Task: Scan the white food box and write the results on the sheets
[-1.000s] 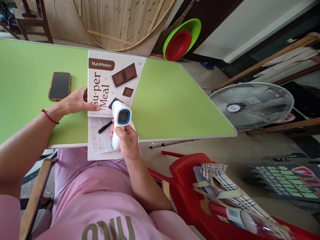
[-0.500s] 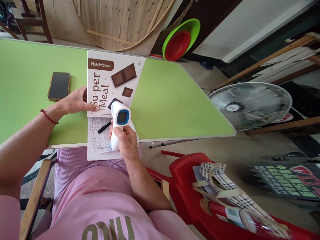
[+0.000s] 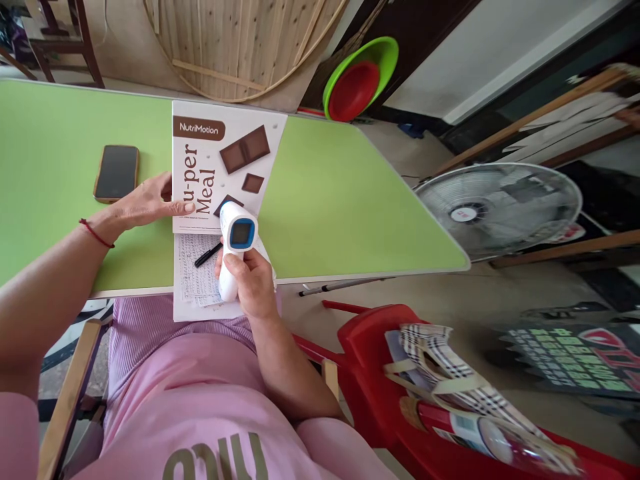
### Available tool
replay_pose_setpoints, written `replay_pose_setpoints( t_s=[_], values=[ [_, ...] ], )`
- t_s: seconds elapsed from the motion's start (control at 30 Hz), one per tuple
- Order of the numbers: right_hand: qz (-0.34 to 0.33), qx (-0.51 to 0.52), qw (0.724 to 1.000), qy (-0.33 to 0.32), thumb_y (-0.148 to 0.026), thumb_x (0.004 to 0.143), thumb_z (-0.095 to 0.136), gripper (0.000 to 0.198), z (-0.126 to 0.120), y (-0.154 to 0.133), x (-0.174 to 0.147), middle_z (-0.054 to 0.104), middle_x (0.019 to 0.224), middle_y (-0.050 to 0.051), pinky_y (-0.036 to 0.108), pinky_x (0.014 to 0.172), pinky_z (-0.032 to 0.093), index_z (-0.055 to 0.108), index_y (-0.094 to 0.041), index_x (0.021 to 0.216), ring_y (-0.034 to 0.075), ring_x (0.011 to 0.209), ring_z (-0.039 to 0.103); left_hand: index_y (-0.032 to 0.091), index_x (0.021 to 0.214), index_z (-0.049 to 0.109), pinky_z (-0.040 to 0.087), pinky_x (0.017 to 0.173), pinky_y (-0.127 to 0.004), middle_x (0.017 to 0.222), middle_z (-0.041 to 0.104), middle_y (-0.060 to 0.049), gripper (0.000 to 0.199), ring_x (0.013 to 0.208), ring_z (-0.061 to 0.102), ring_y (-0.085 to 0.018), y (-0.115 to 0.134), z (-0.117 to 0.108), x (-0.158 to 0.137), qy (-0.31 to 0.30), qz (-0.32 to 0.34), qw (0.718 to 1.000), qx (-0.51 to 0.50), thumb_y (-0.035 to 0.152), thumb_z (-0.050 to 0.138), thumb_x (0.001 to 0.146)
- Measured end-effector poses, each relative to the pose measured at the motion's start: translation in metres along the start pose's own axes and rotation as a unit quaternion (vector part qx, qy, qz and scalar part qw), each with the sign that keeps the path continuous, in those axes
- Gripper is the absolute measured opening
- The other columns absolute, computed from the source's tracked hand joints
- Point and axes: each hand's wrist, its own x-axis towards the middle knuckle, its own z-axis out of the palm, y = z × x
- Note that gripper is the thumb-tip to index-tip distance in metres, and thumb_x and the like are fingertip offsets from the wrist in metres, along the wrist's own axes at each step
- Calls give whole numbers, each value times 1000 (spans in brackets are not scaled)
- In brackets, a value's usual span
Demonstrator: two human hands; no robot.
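My right hand (image 3: pixel 253 283) is wrapped round the handle of a white and blue infrared thermometer (image 3: pixel 231 270), its dark screen facing me. The thermometer's head overlaps the lower edge of a white NutriMotion "Su-per Meal" box (image 3: pixel 265 170) printed with chocolate pieces. My left hand (image 3: pixel 147 200) grips the left side of that box, thumb across its front and the fingers partly hidden at its edge. Below the box lie handwritten sheets (image 3: pixel 193 283) that overhang the table edge, with a black pen (image 3: pixel 207 255) on them, partly covered by my right hand.
A phone (image 3: pixel 117 172) lies on the green table (image 3: pixel 340 200), left of the box. Beyond the table's right end stands a fan (image 3: pixel 500 210). A red chair (image 3: pixel 370 353) at the lower right carries a checked bag (image 3: pixel 430 347) and a bottle (image 3: pixel 470 430). Basins (image 3: pixel 385 60) lean behind the table.
My left thumb has slid slightly left on the box front. The whole view has shifted a little; both hands keep their holds, and the thermometer stays over the box's lower edge.
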Motion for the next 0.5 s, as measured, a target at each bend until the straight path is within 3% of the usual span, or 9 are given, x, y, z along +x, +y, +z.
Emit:
replay_pose_setpoints(
  t_s=[0.17,0.3,0.37,0.5],
  values=[
    [-51,-7,998,-20,-65,87,74,42,-5,-9,-4,67,70,0,31,53,48,67,-24,84,15,58,59,19,106,67,49,63,-35,98,71,-10,61,75,64,-24,-3,5,-1,11,-30,998,-55,68,89,76],
    [-157,-87,983,30,-62,94,71,36,-39,-26,7,71,78,2,31,57,51,69,-25,93,17,65,63,18,102,66,45,54,-32,93,70,-9,59,67,60,-20,-6,6,1,49,-36,993,-101,62,92,72],
    [-191,-195,961,53,-63,93,70,39,-67,-31,25,74,86,4,34,64,56,72,-25,101,20,73,68,18,107,65,43,52,-31,99,72,-11,63,70,63,-21,-10,3,4,93,-30,991,-96,60,94,71],
    [-217,-413,878,111,-63,85,77,61,-117,-23,74,77,119,14,52,90,62,70,-21,129,35,106,72,18,121,59,46,51,-31,118,74,-15,76,78,69,-24,-28,-6,10,162,-24,984,-74,58,96,68]
  ],
)
